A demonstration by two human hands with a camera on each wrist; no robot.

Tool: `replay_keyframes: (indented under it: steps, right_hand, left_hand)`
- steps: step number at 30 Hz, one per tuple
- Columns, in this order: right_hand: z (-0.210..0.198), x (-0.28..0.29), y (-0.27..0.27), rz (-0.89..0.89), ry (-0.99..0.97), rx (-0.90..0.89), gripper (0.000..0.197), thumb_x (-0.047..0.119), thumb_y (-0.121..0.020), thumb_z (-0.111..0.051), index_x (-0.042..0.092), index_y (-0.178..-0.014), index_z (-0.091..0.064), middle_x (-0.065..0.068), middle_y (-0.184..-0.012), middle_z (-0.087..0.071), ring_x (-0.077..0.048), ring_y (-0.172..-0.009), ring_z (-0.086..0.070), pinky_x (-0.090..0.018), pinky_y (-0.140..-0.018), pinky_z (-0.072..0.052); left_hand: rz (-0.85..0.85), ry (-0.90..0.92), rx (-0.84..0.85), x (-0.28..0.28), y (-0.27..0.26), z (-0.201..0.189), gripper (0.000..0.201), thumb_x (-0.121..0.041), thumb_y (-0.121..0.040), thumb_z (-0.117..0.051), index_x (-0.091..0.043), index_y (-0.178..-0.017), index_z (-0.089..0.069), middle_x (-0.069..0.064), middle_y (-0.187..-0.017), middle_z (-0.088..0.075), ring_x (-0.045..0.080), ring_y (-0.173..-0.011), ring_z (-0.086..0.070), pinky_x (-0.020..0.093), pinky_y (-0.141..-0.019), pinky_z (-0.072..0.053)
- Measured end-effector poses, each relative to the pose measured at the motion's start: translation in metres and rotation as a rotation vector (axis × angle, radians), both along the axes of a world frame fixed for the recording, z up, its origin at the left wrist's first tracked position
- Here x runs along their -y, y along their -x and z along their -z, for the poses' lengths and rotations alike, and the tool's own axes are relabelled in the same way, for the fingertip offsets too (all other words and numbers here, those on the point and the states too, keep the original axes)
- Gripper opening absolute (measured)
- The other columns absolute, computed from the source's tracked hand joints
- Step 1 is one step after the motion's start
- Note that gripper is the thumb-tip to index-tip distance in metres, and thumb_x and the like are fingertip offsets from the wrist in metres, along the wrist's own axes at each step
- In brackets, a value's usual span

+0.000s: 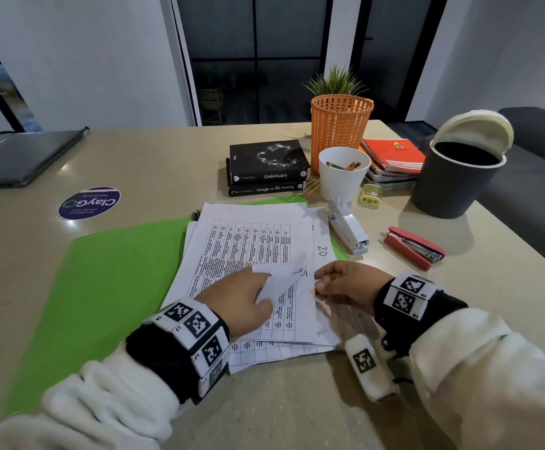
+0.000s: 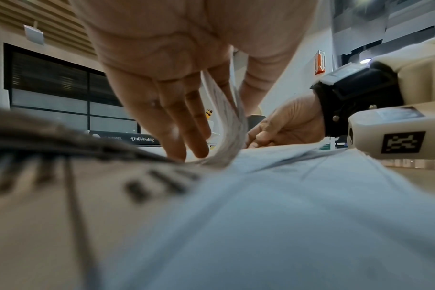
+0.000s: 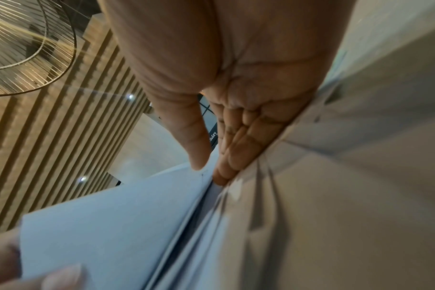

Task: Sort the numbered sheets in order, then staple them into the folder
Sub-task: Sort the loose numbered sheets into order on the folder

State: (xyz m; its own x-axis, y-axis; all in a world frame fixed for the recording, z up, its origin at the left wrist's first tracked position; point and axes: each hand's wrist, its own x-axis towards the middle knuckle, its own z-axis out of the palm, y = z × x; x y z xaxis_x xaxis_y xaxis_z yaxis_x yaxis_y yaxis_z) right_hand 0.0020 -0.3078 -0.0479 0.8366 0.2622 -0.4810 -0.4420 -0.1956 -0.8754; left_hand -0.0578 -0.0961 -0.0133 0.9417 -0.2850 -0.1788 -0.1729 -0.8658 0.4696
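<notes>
Stack of loose white printed sheets (image 1: 251, 241) sits on the open green paper folder (image 1: 108, 271), left hand (image 1: 235, 300) pinching up a top corner, right hand (image 1: 349, 284) nipping the right edge, likely to read handwritten numbers for sorting.

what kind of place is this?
Probably an office or study desk: closed laptop, white stapler, spiral notebooks and pencil cup on the table, glass partition behind.

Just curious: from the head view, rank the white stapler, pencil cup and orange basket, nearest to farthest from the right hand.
From the right hand:
1. white stapler, just beyond it.
2. pencil cup, behind the stapler.
3. orange basket, farthest back.
</notes>
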Motion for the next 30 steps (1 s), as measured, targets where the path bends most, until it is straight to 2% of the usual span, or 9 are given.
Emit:
replay_keyframes:
  steps: [4, 9, 11, 12, 14, 18, 23, 26, 30]
  right_hand:
    - [0.000, 0.001, -0.001, -0.021, -0.007, -0.016, 0.022, -0.014, -0.086, -0.052, 0.008, -0.088, -0.056, -0.005, -0.076, -0.060, -0.013, -0.069, -0.061, -0.019, -0.062, -0.053]
    - [-0.001, 0.000, -0.001, -0.036, 0.001, -0.021, 0.026, -0.016, -0.086, -0.049, 0.009, -0.088, -0.055, -0.005, -0.077, -0.059, -0.013, -0.070, -0.059, -0.016, -0.056, -0.053]
    - [-0.001, 0.000, -0.001, -0.030, -0.002, -0.025, 0.026, -0.015, -0.086, -0.051, 0.010, -0.090, -0.055, -0.005, -0.079, -0.060, -0.013, -0.071, -0.060, -0.016, -0.057, -0.053]
    - [-0.001, 0.000, -0.001, -0.025, -0.006, -0.026, 0.026, -0.014, -0.086, -0.051, 0.011, -0.091, -0.056, -0.005, -0.079, -0.060, -0.013, -0.071, -0.060, -0.017, -0.057, -0.053]
    - [-0.002, -0.001, 0.000, -0.019, -0.012, -0.021, 0.025, -0.013, -0.086, -0.053, 0.011, -0.094, -0.057, -0.006, -0.080, -0.059, -0.014, -0.072, -0.060, -0.018, -0.058, -0.053]
    - [-0.001, -0.002, 0.001, -0.040, 0.026, 0.027, 0.037, -0.012, -0.085, -0.056, 0.014, -0.111, -0.055, -0.005, -0.080, -0.060, -0.016, -0.074, -0.059, -0.022, -0.073, -0.050]
    - [0.000, 0.000, 0.001, -0.053, 0.086, 0.070, 0.051, -0.006, -0.084, -0.060, 0.017, -0.129, -0.052, -0.001, -0.083, -0.064, -0.018, -0.084, -0.059, -0.028, -0.093, -0.046]
    - [0.001, 0.000, 0.001, -0.067, 0.112, 0.067, 0.054, -0.003, -0.084, -0.062, 0.016, -0.133, -0.050, 0.002, -0.082, -0.065, -0.015, -0.080, -0.058, -0.024, -0.086, -0.046]
    - [-0.002, -0.001, 0.003, -0.097, 0.154, 0.076, 0.059, -0.005, -0.085, -0.060, 0.015, -0.137, -0.045, 0.006, -0.080, -0.065, -0.007, -0.067, -0.058, -0.014, -0.065, -0.045]
  left_hand:
    - [-0.168, 0.083, 0.101, -0.001, -0.001, -0.002, 0.035, -0.023, -0.091, -0.044, -0.015, -0.126, -0.048, 0.004, -0.109, -0.059, 0.018, -0.090, -0.056, 0.027, -0.076, -0.046]
    - [-0.372, 0.201, 0.209, -0.005, -0.003, -0.007, 0.044, -0.011, -0.089, -0.042, -0.025, -0.129, -0.032, 0.001, -0.067, -0.049, 0.014, -0.047, -0.044, 0.024, -0.041, -0.031]
    - [-0.348, 0.233, 0.227, -0.006, 0.001, -0.012, 0.065, -0.008, -0.089, -0.042, -0.041, -0.140, -0.018, 0.012, -0.079, -0.061, 0.016, -0.048, -0.048, 0.025, -0.045, -0.036]
    - [-0.284, 0.226, 0.241, -0.006, 0.004, -0.013, 0.072, -0.006, -0.089, -0.041, -0.048, -0.140, -0.011, 0.015, -0.106, -0.063, 0.019, -0.060, -0.057, 0.028, -0.053, -0.044]
    - [-0.127, 0.175, 0.239, -0.004, 0.007, -0.012, 0.075, -0.005, -0.091, -0.039, -0.059, -0.135, -0.010, 0.004, -0.140, -0.043, 0.025, -0.090, -0.062, 0.032, -0.073, -0.051]
    - [-0.033, 0.083, 0.073, -0.004, 0.002, 0.001, 0.036, -0.015, -0.095, -0.040, -0.039, -0.118, -0.053, 0.002, -0.133, -0.043, 0.009, -0.056, -0.054, 0.021, -0.051, -0.047]
    - [0.006, -0.011, -0.008, -0.003, 0.002, 0.003, 0.032, -0.029, -0.091, -0.052, -0.039, -0.121, -0.049, -0.012, -0.112, -0.045, 0.001, -0.062, -0.050, 0.024, -0.070, -0.045]
    - [0.017, -0.044, -0.054, -0.002, 0.004, -0.001, 0.034, -0.035, -0.086, -0.059, -0.041, -0.117, -0.049, -0.016, -0.109, -0.044, 0.009, -0.070, -0.059, 0.029, -0.075, -0.051]
    - [0.097, -0.137, -0.084, 0.002, 0.006, -0.004, 0.038, -0.040, -0.078, -0.067, -0.041, -0.113, -0.051, -0.019, -0.103, -0.041, 0.005, -0.078, -0.049, 0.024, -0.072, -0.041]
